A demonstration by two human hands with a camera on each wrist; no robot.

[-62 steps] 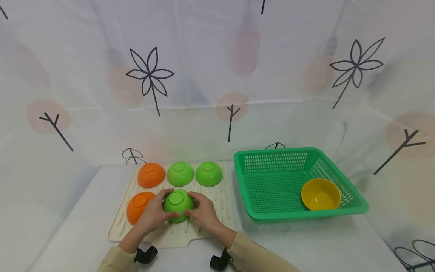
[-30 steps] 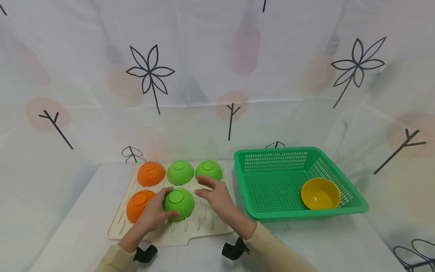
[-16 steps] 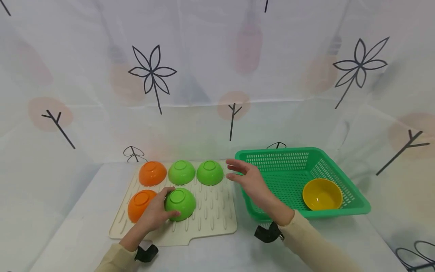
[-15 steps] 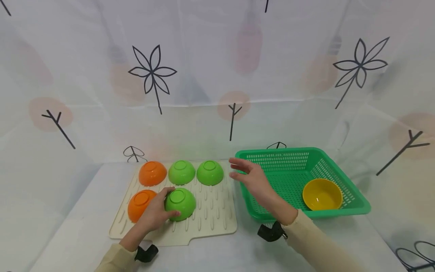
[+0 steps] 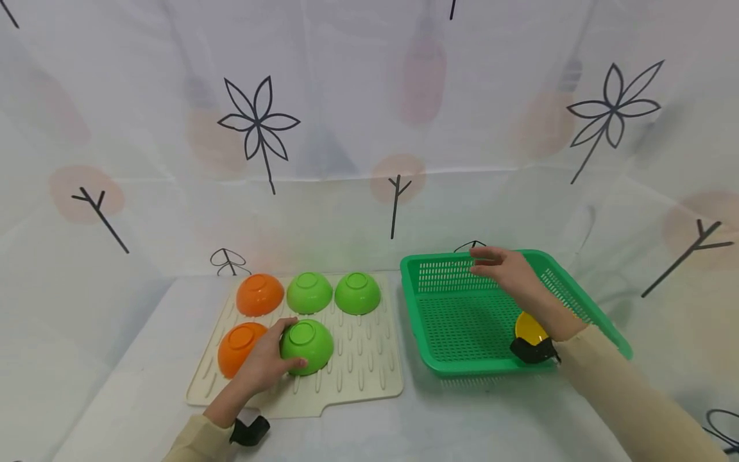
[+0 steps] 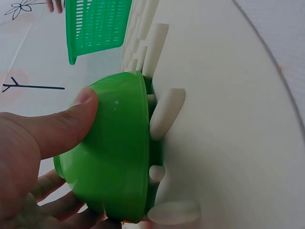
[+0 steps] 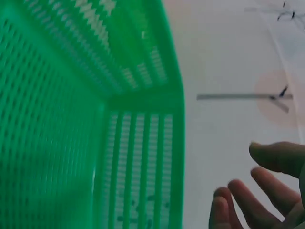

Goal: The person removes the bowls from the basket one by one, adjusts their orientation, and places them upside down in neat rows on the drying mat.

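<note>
My left hand (image 5: 262, 362) holds an upside-down green bowl (image 5: 310, 348) at the front of a cream draining board (image 5: 369, 369), thumb on the near side and fingers round the far side. The left wrist view shows the bowl's rim against the board's pegs (image 6: 167, 114). Over the green plastic basket (image 5: 485, 370), my right hand (image 5: 510, 273) hovers with spread, loosely bent fingers and nothing in them. A yellow bowl (image 5: 526, 328) sits in the basket, partly covered by the right wrist and its black camera.
Two orange bowls (image 5: 260, 295) stand upside down along the board's left side. Two more green bowls (image 5: 357, 294) are in its back row. A patterned cloth (image 5: 346, 218) hangs behind the white table (image 5: 398, 430).
My right hand has let go of the front green bowl and swung right, over the basket. The left hand stays on that bowl, which has not moved.
</note>
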